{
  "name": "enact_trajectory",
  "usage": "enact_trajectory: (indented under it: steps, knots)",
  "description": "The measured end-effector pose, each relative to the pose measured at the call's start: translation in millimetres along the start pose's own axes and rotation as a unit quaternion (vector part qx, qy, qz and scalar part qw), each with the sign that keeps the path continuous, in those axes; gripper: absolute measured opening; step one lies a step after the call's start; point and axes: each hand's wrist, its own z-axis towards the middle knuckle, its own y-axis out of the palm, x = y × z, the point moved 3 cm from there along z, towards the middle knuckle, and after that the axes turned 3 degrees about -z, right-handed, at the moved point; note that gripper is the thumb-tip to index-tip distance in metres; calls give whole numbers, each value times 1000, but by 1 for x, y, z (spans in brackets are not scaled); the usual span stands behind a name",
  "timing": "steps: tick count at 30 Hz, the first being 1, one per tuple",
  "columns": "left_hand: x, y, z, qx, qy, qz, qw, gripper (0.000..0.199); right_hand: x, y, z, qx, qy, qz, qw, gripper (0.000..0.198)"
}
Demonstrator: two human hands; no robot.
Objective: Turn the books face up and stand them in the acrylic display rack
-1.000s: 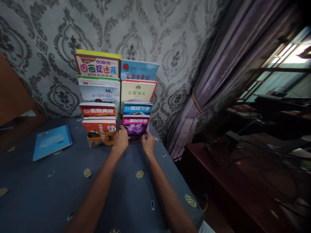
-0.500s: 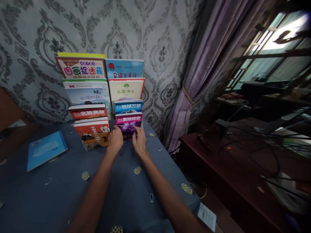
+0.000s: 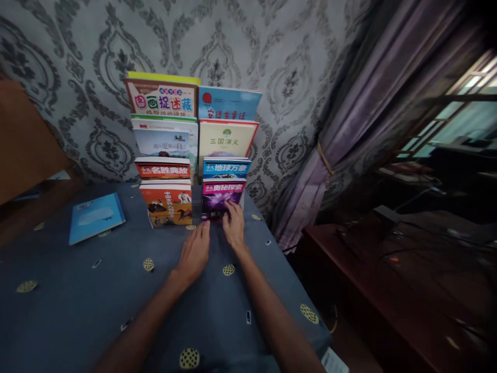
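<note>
A purple book (image 3: 217, 199) stands at the front of the right-hand row of upright books. My right hand (image 3: 234, 228) rests its outstretched fingers on the lower right of that cover. In front of the book's lower left corner is my left hand (image 3: 196, 248), palm down, fingers straight and close together, holding nothing I can see. Behind the purple book rise a blue book (image 3: 227, 168), a cream book (image 3: 225, 140) and a larger blue book (image 3: 231, 101). To the left, an orange book (image 3: 169, 204) fronts a second row with several books behind it.
A light-blue book (image 3: 97, 216) lies flat on the table's dark blue cloth (image 3: 116, 290) at left. Patterned wallpaper (image 3: 287, 83) backs the books. On the right are a purple curtain (image 3: 310, 191) and a dark red desk (image 3: 334, 259) with cables.
My left hand has moved down from the gap between the two rows to the cloth before the purple book. The right hand stays at the cover. The view has shifted left.
</note>
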Motion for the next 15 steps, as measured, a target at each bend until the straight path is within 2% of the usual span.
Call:
enact_trajectory:
  steps: [3, 5, 11, 15]
  knots:
    - [-8, 0, -34, -44, 45, -8, 998, 46, 1, 1, -2, 6, -2, 4, 1000, 46]
    - [-16, -4, -47, -60, 40, -19, 997, 42, 1, 1, -3, 13, -2, 7, 1000, 45]
    - [-29, -11, -51, -107, -41, -69, 991, 33, 1, -2, -6, 17, 0, 9, 1000, 43]
    - [-26, -11, -51, -123, -54, -105, 985, 30, -1, -6, -9, 23, -2, -4, 1000, 42]
